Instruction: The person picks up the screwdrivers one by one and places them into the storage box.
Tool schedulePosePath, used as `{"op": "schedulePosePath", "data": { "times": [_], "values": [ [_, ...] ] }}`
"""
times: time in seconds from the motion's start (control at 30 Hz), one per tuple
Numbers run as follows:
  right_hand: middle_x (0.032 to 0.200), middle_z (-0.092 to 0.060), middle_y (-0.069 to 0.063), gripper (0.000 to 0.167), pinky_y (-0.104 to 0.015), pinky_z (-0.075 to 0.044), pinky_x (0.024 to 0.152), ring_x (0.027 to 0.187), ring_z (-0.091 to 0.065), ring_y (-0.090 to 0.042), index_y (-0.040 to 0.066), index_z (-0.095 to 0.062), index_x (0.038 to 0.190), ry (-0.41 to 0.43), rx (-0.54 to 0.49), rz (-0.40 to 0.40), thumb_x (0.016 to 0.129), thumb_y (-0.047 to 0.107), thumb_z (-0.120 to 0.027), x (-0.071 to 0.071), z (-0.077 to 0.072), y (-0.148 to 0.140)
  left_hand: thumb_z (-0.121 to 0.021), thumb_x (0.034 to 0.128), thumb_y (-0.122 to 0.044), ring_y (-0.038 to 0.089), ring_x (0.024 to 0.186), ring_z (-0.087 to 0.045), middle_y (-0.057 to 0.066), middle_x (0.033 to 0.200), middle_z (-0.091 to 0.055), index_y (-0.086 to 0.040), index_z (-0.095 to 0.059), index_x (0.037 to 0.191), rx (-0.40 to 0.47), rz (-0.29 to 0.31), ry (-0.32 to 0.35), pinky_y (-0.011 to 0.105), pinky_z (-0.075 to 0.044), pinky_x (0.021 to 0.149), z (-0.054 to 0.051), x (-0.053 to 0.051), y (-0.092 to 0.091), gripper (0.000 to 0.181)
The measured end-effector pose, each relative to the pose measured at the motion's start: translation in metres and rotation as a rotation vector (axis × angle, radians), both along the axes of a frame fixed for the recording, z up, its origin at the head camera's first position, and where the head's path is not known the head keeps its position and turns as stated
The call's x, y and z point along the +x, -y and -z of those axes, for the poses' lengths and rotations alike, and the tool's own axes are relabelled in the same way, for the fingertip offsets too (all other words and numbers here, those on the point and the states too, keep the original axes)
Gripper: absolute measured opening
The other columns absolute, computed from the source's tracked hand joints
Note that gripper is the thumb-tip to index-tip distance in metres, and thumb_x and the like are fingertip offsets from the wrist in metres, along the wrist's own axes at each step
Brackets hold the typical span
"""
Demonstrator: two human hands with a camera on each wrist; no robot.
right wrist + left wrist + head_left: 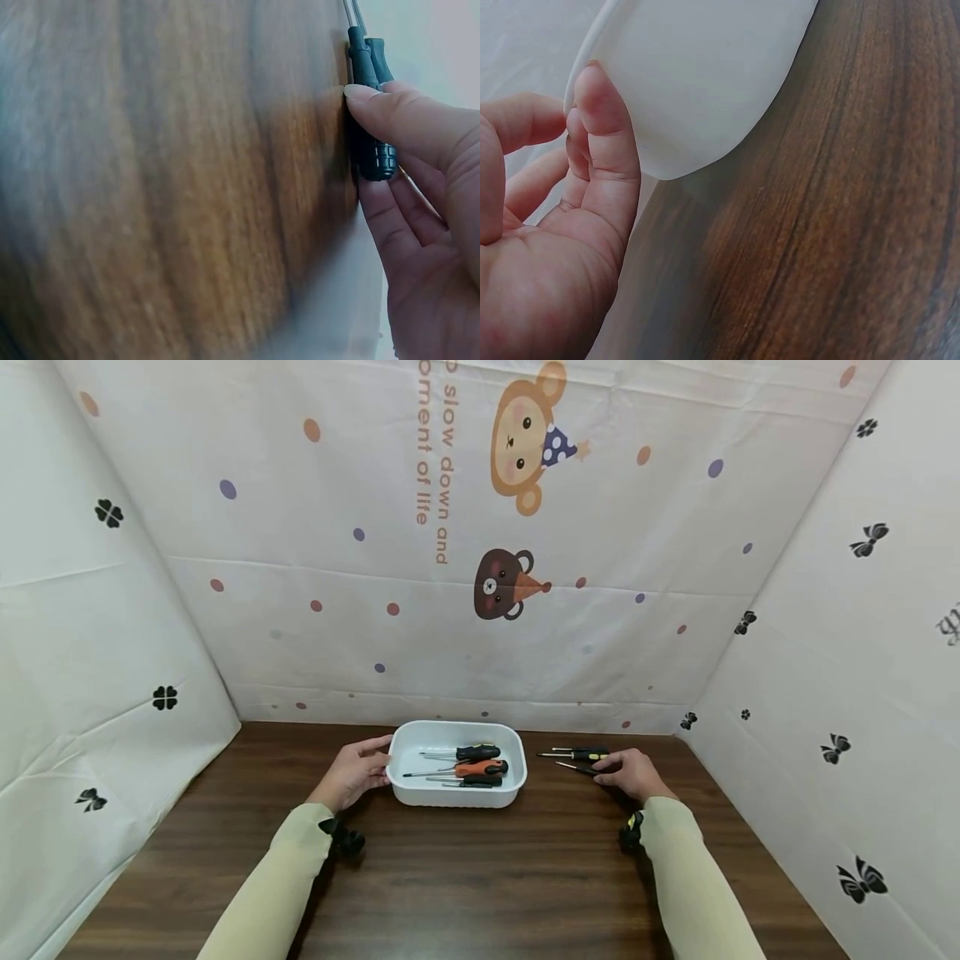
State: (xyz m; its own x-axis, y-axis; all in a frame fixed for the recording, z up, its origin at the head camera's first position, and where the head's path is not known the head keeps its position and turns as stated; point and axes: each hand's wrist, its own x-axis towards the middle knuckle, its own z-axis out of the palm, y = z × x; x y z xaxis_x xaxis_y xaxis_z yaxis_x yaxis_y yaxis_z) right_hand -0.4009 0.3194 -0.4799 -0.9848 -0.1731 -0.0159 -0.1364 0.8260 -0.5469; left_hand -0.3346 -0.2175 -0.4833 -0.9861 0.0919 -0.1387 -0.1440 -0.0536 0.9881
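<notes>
A white plastic bin [457, 799] stands on the table with several screwdrivers in it, one with an orange and black handle [480, 767]. At the bin's left end my left hand [358, 772] pinches the rim; in the left wrist view its fingertips lie against the white wall [697, 82]. To the right of the bin, my right hand [632, 773] pinches the black handle of a small screwdriver [371, 157] between thumb and fingers, its shaft pointing left. Another dark-handled screwdriver [379, 58] lies close behind it, partly hidden by the hand.
More dark-handled screwdrivers [579, 752] lie on the wooden table [480, 877] just beyond my right hand. A printed white cloth [420, 635] hangs behind the table, and similar cloth [810, 660] encloses both sides. Bare wood lies between the two forearms.
</notes>
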Motion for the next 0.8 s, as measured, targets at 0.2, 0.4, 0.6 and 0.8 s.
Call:
{"op": "schedulePosePath", "data": {
  "times": [0.2, 0.4, 0.6, 0.8],
  "values": [
    [0.138, -0.062, -0.025, 0.020, -0.059, -0.049, 0.102, 0.128, -0.055, -0.047, 0.017, -0.083, 0.105, 0.018, -0.001, 0.027, 0.086, 0.025, -0.084, -0.0027, 0.0026, 0.0017, -0.059, 0.1016, -0.005, 0.014, 0.071, -0.064, 0.014, 0.103, -0.072, -0.005, -0.043, 0.155, -0.001, 0.008, -0.007, 0.026, -0.060, 0.070, -0.0005, 0.0011, 0.0026, 0.056],
    [0.141, -0.060, -0.026, 0.021, -0.059, -0.049, 0.103, 0.130, -0.054, -0.047, 0.016, -0.082, 0.105, 0.015, -0.008, 0.023, 0.086, 0.023, -0.084, -0.0004, 0.0020, 0.0040, -0.059, 0.1018, -0.004, 0.013, 0.071, -0.065, 0.016, 0.105, -0.072, -0.004, -0.043, 0.155, -0.015, 0.005, -0.013, 0.026, -0.060, 0.070, 0.0001, 0.0010, 0.0034, 0.055],
    [0.141, -0.061, -0.025, 0.020, -0.059, -0.048, 0.104, 0.131, -0.053, -0.046, 0.018, -0.083, 0.104, 0.017, -0.009, 0.035, 0.086, 0.024, -0.084, -0.0017, 0.0050, 0.0029, -0.060, 0.1015, -0.005, 0.013, 0.072, -0.064, 0.015, 0.105, -0.072, -0.003, -0.042, 0.155, -0.008, 0.013, -0.015, 0.026, -0.060, 0.070, 0.0003, 0.0007, 0.0036, 0.057],
    [0.141, -0.060, -0.024, 0.019, -0.058, -0.049, 0.104, 0.131, -0.054, -0.045, 0.019, -0.083, 0.104, 0.022, -0.016, 0.046, 0.086, 0.024, -0.084, -0.0034, 0.0057, 0.0007, -0.061, 0.1012, -0.006, 0.014, 0.072, -0.064, 0.013, 0.103, -0.072, -0.004, -0.043, 0.155, 0.002, 0.008, -0.005, 0.026, -0.060, 0.070, -0.0004, 0.0009, 0.0016, 0.057]
  ]
}}
